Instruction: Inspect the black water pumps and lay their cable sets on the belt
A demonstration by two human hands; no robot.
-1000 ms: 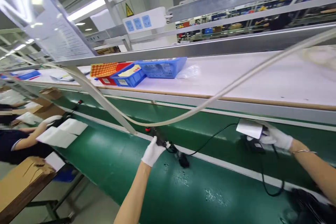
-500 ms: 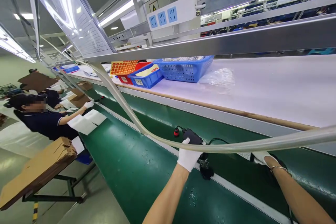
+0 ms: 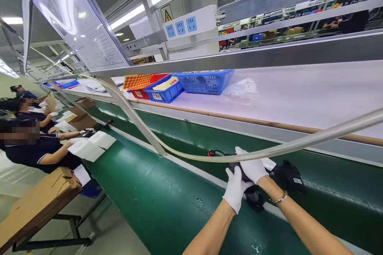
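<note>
- gripping a black device [image 3: 244, 175] from its near side with the gloved left hand [image 3: 235, 189], with fingers and thumb closed partly round it
- covering the far right side of the same device with the gloved right hand [image 3: 253, 166], back of the glove upward, fingertips partly hidden; impossible to judge from here how tightly
- held close together at the device, almost wrist to wrist, with a metal bracelet [image 3: 281, 197] on the right arm
- just left of the grip, showing red at the end of a short black lead: a connector [image 3: 211, 153]
- just below and right of the grip, hanging at the rail: a dark bundle [image 3: 254, 200], too blurred to sort into parts
- just right of the right hand, lying flat: a white label [image 3: 268, 163]; a little farther right, a black item [image 3: 289, 177] with a small pale sticker
- passing across the view of the right hand's fingers: a clear hose [image 3: 299, 146], with contact unclear
- running slantwise under the grip: a pale rail [image 3: 197, 170], between the near green belt [image 3: 140, 183] and the far green strip [image 3: 191, 139]
- beyond the grip, higher up: a wooden edge [image 3: 263, 120] along the white shelf [image 3: 305, 91]
- stretching left from the grip: a long run of green belt, up to white sheets [image 3: 102, 140] near a co-worker
</note>
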